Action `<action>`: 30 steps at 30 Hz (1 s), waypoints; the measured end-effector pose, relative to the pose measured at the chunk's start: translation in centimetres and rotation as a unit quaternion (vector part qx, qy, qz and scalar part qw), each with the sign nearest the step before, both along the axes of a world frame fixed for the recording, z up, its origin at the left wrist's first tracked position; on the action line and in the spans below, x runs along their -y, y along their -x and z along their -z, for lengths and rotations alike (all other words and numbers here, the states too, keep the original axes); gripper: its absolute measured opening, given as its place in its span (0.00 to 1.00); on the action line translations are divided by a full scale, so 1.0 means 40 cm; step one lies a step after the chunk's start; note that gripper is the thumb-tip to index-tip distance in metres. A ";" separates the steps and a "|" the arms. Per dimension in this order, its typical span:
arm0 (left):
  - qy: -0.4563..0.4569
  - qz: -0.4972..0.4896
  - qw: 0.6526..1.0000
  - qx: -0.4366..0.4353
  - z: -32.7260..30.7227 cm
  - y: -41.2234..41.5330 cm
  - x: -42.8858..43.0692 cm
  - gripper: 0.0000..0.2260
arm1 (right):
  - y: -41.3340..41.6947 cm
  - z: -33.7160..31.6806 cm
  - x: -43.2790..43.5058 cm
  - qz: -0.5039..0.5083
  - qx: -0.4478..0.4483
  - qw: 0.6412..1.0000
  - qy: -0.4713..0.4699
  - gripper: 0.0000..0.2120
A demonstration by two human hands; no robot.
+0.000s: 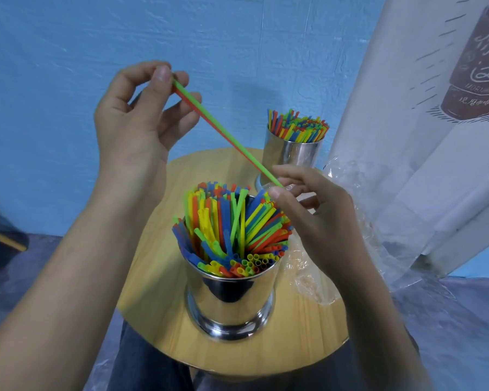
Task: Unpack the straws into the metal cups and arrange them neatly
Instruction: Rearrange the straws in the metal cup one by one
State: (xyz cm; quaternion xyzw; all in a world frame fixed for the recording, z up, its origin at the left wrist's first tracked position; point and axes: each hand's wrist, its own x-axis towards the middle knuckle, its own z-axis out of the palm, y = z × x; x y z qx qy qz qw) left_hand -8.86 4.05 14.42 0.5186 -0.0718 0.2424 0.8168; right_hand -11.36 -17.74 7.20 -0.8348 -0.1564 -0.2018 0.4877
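Late in unpacking. Held straws (226, 136) (one green, one orange) pinched at upper end by left hand (133, 119), at lower end by right hand (319, 210), slanting above near cup (229, 306) at tabletop (158, 292) near edge. Far cup (291, 153) at far edge, already packed. Empty wrapper (308, 277) along right edge. Next, probably: tip pair upright, find gap among crowded straws in near cup, slide down without bending — then level tips.

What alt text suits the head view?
The left hand and right hand pinch opposite ends of two straws, green and red, above a metal cup packed with coloured straws. A second full cup stands behind on the round wooden table.
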 end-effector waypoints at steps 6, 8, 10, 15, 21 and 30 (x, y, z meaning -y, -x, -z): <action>-0.012 -0.002 0.997 -0.073 0.039 -0.006 -0.007 0.03 | 0.003 0.000 0.008 -0.018 0.020 0.996 -0.080 0.08; -0.060 -0.013 0.993 -0.104 0.055 -0.012 -0.013 0.03 | 0.010 -0.009 0.012 -0.036 0.013 0.985 -0.170 0.09; -0.122 -0.013 0.984 -0.131 0.070 -0.015 -0.017 0.04 | 0.014 -0.021 0.015 -0.062 -0.002 0.961 -0.268 0.08; -0.292 0.051 0.941 -0.160 0.080 -0.005 -0.003 0.08 | 0.013 -0.031 0.016 -0.062 -0.008 0.928 -0.367 0.12; -0.401 0.105 0.896 -0.160 0.070 0.000 0.003 0.06 | 0.019 -0.043 0.029 0.020 0.046 0.932 -0.360 0.11; -0.510 0.200 0.814 -0.194 0.059 -0.005 0.001 0.09 | 0.036 -0.072 0.041 0.067 0.093 0.963 -0.245 0.12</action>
